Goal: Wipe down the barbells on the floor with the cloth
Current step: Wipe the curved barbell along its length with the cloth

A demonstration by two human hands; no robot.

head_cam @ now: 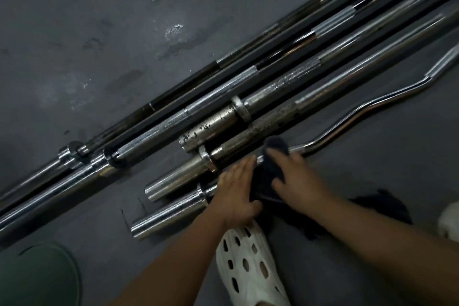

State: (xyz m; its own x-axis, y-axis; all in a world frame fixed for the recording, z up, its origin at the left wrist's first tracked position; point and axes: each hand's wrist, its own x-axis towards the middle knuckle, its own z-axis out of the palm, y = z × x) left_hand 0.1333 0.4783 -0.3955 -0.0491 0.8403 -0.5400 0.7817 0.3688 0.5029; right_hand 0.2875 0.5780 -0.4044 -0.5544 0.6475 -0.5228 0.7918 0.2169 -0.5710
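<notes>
Several steel barbells lie side by side on the grey floor, running from lower left to upper right. The nearest is a curl bar with a wavy chrome shaft; its thick sleeve points to the lower left. A dark cloth is wrapped over this bar just past its collar. My left hand lies over the bar and the cloth's left edge, thumb curled underneath. My right hand grips the cloth from the right, fingers pressed into it. More dark cloth trails on the floor behind my right forearm.
A rusty-sleeved bar and another short bar lie just beyond the curl bar. Longer bars fill the middle of the floor. My white perforated shoe stands below my hands. A green object sits at the bottom left.
</notes>
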